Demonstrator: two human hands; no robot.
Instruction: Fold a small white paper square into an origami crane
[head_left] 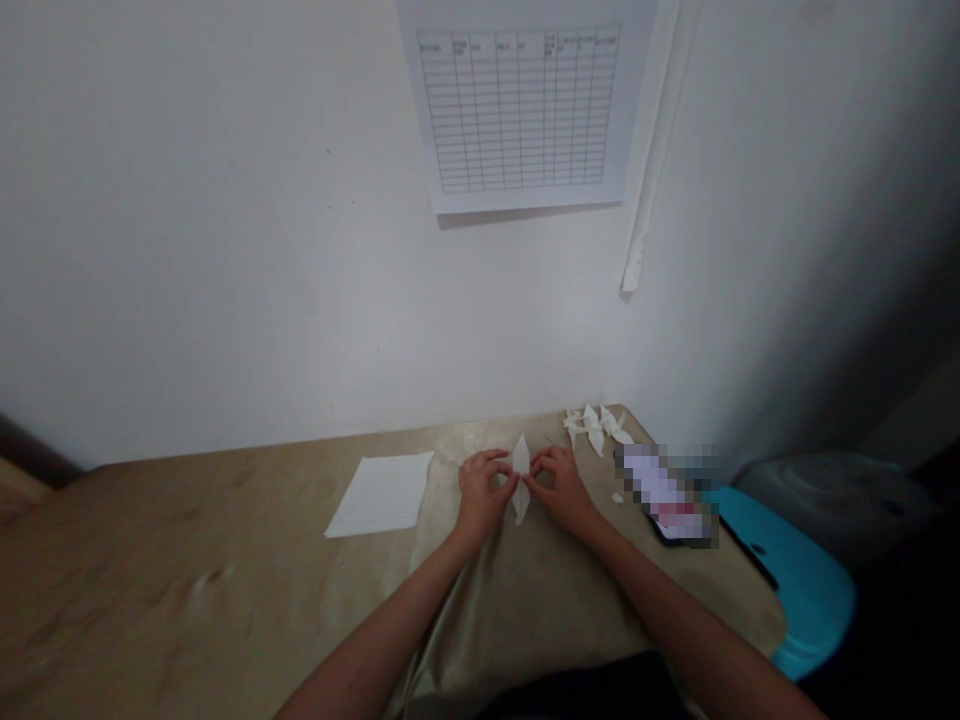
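A narrow, diamond-shaped piece of folded white paper (521,455) stands lengthwise between my hands, just above the tan tablecloth. My left hand (484,488) pinches its left edge near the middle with thumb and fingers. On the opposite edge, my right hand (560,487) pinches it the same way, so both thumbs nearly meet at the paper's centre. One point of the paper reaches toward the wall and the other toward me. Several small folded paper cranes (595,430) sit beyond my right hand, at the table's far right corner.
Left of my hands lies a stack of white paper sheets (382,495). A phone (667,495), its screen blurred out, rests near the right edge beside a small white scrap (617,497). Past that edge is a turquoise stool (806,570). A printed table sheet (525,120) hangs on the wall.
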